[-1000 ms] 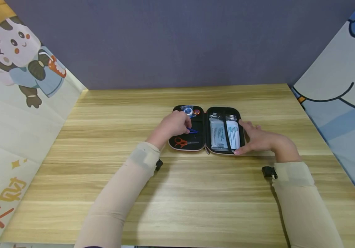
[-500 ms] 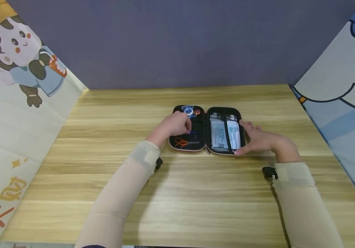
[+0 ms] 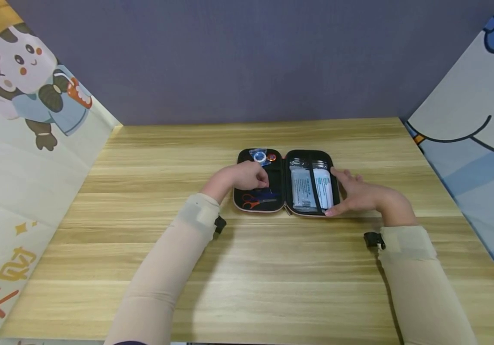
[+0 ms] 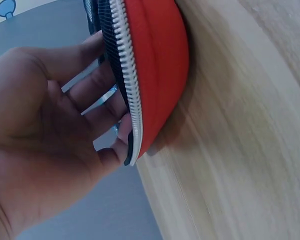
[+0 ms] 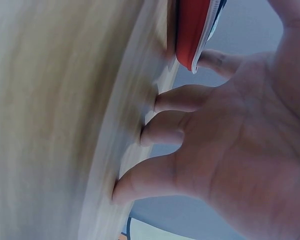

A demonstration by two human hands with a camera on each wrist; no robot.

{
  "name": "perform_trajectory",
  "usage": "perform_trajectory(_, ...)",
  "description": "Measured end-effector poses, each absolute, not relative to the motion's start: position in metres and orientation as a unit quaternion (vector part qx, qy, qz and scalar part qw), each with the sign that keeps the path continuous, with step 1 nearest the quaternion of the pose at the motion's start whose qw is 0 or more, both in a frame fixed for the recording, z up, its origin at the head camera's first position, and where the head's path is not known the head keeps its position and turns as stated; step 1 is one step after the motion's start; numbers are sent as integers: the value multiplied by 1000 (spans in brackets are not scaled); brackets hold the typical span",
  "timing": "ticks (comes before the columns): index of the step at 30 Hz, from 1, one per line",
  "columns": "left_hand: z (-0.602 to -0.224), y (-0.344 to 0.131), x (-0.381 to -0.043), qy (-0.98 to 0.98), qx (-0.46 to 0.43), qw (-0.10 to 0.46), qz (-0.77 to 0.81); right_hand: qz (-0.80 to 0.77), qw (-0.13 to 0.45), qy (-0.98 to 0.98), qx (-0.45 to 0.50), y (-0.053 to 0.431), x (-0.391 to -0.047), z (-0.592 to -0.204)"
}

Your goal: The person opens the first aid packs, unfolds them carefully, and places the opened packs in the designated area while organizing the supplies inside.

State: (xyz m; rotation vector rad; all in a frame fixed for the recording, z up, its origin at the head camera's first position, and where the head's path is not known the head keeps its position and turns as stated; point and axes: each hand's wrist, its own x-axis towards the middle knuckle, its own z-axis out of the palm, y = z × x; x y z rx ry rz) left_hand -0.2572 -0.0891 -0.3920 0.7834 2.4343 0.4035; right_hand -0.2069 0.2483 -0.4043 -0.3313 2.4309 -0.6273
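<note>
A small zip case, black inside and red outside, lies open on the table. My left hand reaches over its left half with thumb and forefinger pinched together. Blue tweezers show dimly right at these fingertips, beside orange-handled scissors. In the left wrist view, the left fingers reach in behind the case's zip edge. My right hand spreads thumb and forefinger along the case's right side. In the right wrist view its other fingers rest on the table.
Wrapped packets and cotton swabs lie under a black strap in the right half. A round white-blue item and a small red item sit at the left half's back. The wooden table meets a grey-purple wall.
My left hand has lowered slightly toward the near side, and the blue tweezers have shifted down close to the scissors. My right hand stays at the case's right edge.
</note>
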Motion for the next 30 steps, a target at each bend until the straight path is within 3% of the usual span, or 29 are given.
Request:
perform_trajectory(22, -391, -86, -252, 854, 256, 355, 281, -227, 294, 920, -122, 247, -206, -404)
perform_trajectory(30, -391, -86, -249, 862, 247, 337, 288, -225, 291, 921, -126, 247, -205, -404)
